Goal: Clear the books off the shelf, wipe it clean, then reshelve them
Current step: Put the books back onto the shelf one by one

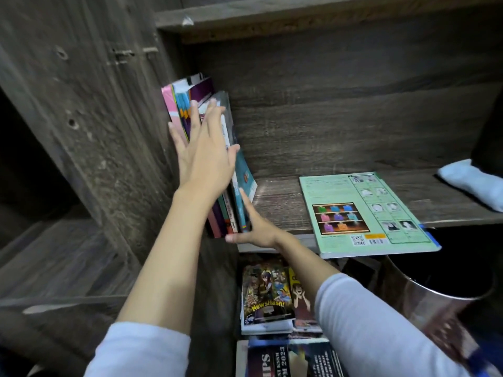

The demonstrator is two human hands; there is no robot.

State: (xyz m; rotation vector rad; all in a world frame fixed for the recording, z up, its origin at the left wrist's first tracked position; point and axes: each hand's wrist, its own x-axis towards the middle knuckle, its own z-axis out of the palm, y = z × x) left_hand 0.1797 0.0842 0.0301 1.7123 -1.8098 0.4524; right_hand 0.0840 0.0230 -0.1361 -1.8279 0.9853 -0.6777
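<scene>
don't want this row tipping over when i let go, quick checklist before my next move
1. Left hand lies flat against the spines of the upright row of colourful books: ok.
2. Right hand braces the base of the row's outer teal book: ok.
3. Row will stand unaided against the shelf's left wall: cannot tell.
4. Flat pale green paperback sits fully on the dark wooden shelf: not ok, it overhangs the front edge.
5. Bare shelf space beside the row for more books: ok.
6. Light blue cloth is off the shelf: not ok, it lies at the right end.
</scene>
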